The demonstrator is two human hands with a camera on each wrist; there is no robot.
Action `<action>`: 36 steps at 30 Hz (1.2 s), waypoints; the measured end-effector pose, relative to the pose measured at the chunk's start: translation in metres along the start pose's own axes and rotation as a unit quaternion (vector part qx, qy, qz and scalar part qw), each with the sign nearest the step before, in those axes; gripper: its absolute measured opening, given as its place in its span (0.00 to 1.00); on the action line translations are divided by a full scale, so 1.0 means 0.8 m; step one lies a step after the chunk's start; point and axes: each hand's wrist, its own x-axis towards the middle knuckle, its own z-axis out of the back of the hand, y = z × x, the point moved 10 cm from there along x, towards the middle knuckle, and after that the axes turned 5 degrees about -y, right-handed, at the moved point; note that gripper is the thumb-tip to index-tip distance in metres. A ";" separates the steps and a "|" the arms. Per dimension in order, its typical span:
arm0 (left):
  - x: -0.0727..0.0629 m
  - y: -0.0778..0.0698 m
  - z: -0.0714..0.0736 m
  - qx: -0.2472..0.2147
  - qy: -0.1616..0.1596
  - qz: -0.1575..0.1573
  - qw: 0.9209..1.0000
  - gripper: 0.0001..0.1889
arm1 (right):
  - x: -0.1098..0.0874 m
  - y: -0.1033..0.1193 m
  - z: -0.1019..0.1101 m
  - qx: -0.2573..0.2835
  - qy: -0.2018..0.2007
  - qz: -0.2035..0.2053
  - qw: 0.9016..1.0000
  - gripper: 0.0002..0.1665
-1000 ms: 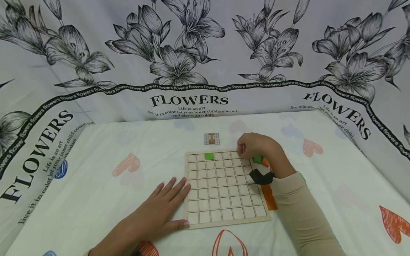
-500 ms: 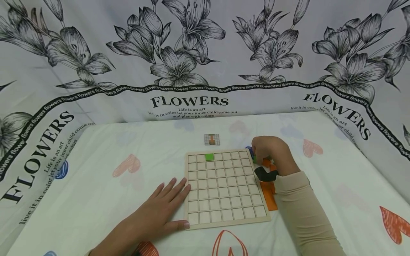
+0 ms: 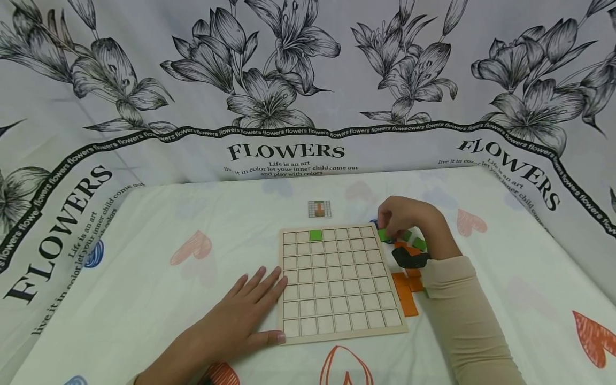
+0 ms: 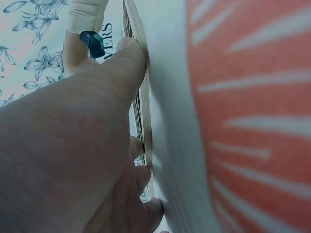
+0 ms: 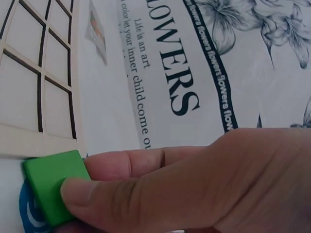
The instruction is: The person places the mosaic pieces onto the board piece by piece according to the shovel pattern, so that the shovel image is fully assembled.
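Note:
My right hand [image 3: 404, 216] pinches a green square tile [image 5: 56, 182] between thumb and fingers, just off the far right corner of a wooden grid board [image 3: 337, 338]. With fingers spread and straight, my left hand [image 3: 243, 313] rests against the board's left edge; in the left wrist view its thumb [image 4: 129, 53] and fingertips touch the board's side. One green tile [image 3: 315, 235] sits in a cell of the board's far row, and the other cells hold nothing. Beneath and beside my right hand lie loose green tiles [image 3: 419, 244] and orange pieces [image 3: 405, 294], partly hidden by the wrist strap and sleeve.
A small picture card [image 3: 320, 209] with a grid and an orange shape lies beyond the board's far edge. The white cloth [image 3: 231, 224] printed with hearts covers the table. Behind it hangs a flower-print curtain [image 3: 308, 96].
My right hand has moved from the board's far right corner rightward to the loose pieces, and now grips a green tile. The left hand stays in place.

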 end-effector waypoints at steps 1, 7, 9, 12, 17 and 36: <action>0.000 0.000 0.000 0.000 0.000 0.000 1.000 0.47 | 0.000 -0.001 0.002 0.007 -0.002 0.003 1.000 0.05; 0.000 0.000 -0.001 0.001 0.001 0.000 1.000 0.47 | 0.005 -0.013 0.015 0.039 -0.038 0.012 0.998 0.03; 0.000 0.001 -0.002 0.001 0.003 0.001 1.000 0.47 | 0.006 -0.016 0.020 0.051 -0.052 0.012 0.997 0.03; 0.000 0.001 -0.003 0.000 0.006 0.003 1.000 0.47 | 0.008 -0.017 0.024 0.069 -0.068 0.013 0.995 0.03; -0.001 0.001 -0.003 -0.001 0.006 0.005 1.000 0.47 | 0.011 -0.014 0.026 0.092 -0.079 0.018 0.992 0.03; 0.000 -0.001 0.000 0.001 0.002 0.000 1.000 0.47 | 0.022 -0.007 0.017 0.127 -0.097 0.026 0.987 0.03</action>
